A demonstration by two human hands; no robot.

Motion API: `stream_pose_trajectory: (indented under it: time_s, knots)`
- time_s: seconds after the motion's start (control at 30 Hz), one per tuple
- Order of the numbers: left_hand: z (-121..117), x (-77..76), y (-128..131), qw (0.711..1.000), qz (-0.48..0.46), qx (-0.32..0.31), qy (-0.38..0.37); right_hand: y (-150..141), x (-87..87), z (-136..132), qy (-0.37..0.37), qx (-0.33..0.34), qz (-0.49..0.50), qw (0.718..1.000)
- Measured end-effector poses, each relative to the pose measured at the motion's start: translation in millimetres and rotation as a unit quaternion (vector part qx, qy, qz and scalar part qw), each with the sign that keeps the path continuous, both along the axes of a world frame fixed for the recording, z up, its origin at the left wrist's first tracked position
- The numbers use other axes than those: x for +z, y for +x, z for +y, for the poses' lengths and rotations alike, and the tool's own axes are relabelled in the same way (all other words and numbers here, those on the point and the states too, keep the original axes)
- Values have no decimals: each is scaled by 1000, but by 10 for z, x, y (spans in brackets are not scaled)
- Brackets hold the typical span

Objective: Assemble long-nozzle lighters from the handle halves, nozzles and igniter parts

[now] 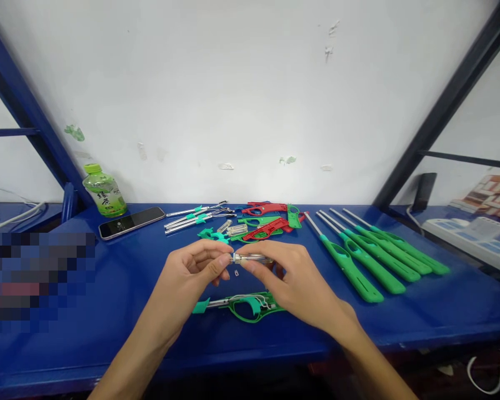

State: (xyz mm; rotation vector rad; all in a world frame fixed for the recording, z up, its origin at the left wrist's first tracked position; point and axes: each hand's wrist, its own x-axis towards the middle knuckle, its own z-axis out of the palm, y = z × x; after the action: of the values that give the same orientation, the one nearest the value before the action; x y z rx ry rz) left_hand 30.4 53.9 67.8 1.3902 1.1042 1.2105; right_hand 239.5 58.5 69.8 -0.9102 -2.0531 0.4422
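Left hand (204, 264) pinches the tip end of a small clear lighter fuel tank (253, 258); right hand (289, 272) grips its body, fingers closed on it. Tank is up over the blue table (141, 289), just beyond an open green lighter half-shell (250, 311). Finished-looking green lighters (358, 255) lie right.

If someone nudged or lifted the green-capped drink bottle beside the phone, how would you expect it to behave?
The bottle stands upright and is tall for its base, so a push near its cap would probably tip it. Its rounded body suggests it might roll once down. The smooth, shiny wall may feel a little slippery.
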Motion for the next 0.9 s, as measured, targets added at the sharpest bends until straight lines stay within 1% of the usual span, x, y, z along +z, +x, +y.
stream_pose_trajectory:
  time_s: [0.07, 0.2, 0.27, 0.4, 0.57, 0.63, 0.9]
  knots:
    - [-14, 13, 10, 999, -27, -10, -26, 3, -6, 10, 4, 1, 4, 1000]
    - [-33, 35, 32, 987, -108, -29, -118, 20, -15, 18, -7, 13, 9, 1000]
    - [-34, 40, 40, 982, -124, -38, -139, 28, -19, 19, -10, 15, 9, 1000]
    - [-29, 29, 46, 974, -145, -56, -162, 40, -46, 29, 4, 16, -17, 1000]
    - [-15, -16, 37, 968, -174, -61, -170, 37, -98, 44, 56, 14, -75, 996]
    - [-13, -30, 33, 966, -179, -66, -175, 30, -109, 41, 65, 16, -85, 994]
    - [-29, -54, 59, 960, -199, -61, -185, 34, -132, 33, 55, 15, -104, 993]
